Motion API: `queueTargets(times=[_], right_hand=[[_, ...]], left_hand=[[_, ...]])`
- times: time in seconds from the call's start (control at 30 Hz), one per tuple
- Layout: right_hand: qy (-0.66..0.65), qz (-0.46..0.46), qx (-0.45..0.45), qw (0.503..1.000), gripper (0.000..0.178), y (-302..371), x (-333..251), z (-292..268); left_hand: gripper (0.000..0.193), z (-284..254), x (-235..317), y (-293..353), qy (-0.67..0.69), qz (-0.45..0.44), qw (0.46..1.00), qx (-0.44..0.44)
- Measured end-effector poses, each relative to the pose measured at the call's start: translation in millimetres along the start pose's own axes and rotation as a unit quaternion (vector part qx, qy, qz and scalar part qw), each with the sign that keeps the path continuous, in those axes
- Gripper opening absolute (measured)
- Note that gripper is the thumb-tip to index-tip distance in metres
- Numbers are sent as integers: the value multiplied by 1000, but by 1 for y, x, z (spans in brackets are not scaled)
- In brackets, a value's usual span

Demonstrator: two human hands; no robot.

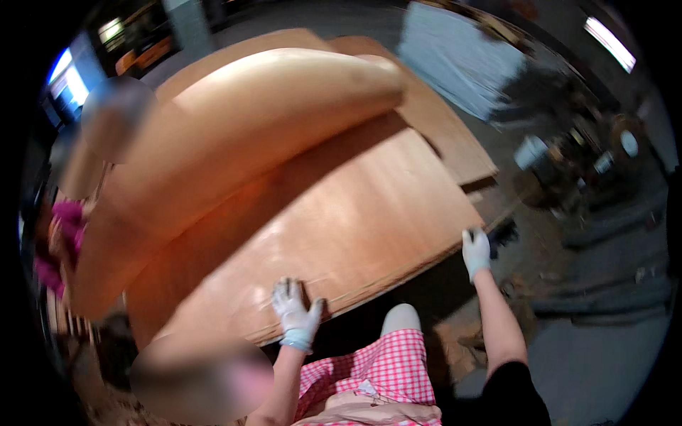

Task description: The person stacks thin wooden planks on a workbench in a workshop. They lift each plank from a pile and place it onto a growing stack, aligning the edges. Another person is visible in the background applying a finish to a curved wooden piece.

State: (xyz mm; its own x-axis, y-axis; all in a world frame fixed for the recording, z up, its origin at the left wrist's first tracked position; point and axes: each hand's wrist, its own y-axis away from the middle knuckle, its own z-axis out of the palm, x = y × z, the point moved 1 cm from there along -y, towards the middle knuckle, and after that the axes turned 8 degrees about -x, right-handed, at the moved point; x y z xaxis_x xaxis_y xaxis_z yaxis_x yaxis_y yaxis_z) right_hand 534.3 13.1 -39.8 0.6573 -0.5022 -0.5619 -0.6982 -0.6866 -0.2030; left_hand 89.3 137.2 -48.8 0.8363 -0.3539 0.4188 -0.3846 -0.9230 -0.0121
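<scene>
A broad stack of thin reddish-brown wood sheets (355, 227) lies in front of me. My left hand (293, 309), in a whitish glove, rests on the top sheet by the near edge, its fingers spread. At the right corner of the stack, my gloved right hand (476, 250) has its fingers closed round the sheet edge; how many layers it grips is hidden. Above the far half, a large wood sheet (249, 121) bows up in a long curve and casts a shadow. Its left end is beside a person in a magenta top (69, 219).
More wood sheets (455, 142) lie beyond the stack. A large white covered block (455, 60) stands at the back, near a pillar (189, 28). On the right are a white bucket (530, 152) and dark clutter. Blurred patches hide parts at the left and lower left.
</scene>
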Motion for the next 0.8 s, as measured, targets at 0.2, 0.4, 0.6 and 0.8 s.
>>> queueTargets(times=[0.2,0.4,0.6,0.8], right_hand=[[-364,-49,-336,867,15,171,-197,30],[-449,-122,-454,759,21,253,-301,18],[-517,-91,-449,723,39,289,-352,15],[-141,-257,-446,846,12,213,-304,4]], left_hand=[[35,-52,37,64,228,171,959,12],[19,-89,16,120,452,134,877,90],[6,-90,-23,161,654,-2,753,66],[9,-114,-80,144,693,-111,680,212]])
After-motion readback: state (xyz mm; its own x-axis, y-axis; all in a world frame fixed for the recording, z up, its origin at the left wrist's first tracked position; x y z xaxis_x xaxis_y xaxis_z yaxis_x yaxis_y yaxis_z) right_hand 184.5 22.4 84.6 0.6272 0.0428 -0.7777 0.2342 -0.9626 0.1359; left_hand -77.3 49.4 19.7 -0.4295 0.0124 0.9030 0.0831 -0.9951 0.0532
